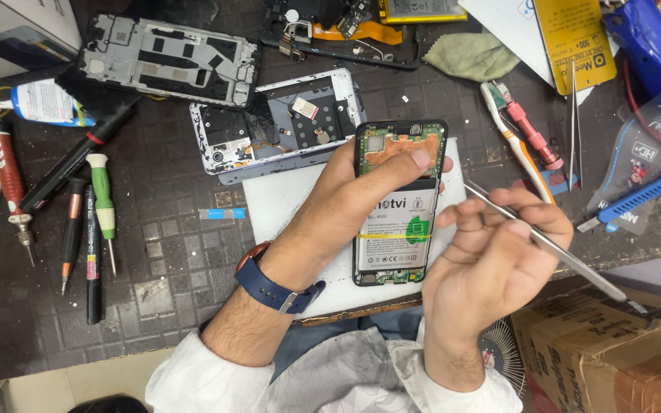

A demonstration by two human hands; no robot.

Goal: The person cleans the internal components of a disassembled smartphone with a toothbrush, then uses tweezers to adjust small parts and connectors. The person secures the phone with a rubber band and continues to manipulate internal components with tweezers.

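Observation:
My left hand (350,203) grips an opened phone (398,229) with its back off, showing the battery and a green-edged board. The thumb presses on the copper-coloured upper part of the phone. The phone lies over a white pad (277,203) on the dark bench. A blue-strapped watch is on that wrist. My right hand (491,252) holds metal tweezers (568,256), and their thin tip points toward the phone's right edge without visibly touching it.
Two stripped phone frames (170,60) (269,126) lie behind the pad. Screwdrivers and pens (101,203) are scattered at left beside a glue tube (40,103). A toothbrush (514,141), more tweezers, a blue tool (648,46) and packets sit at right. A cardboard box (613,344) stands lower right.

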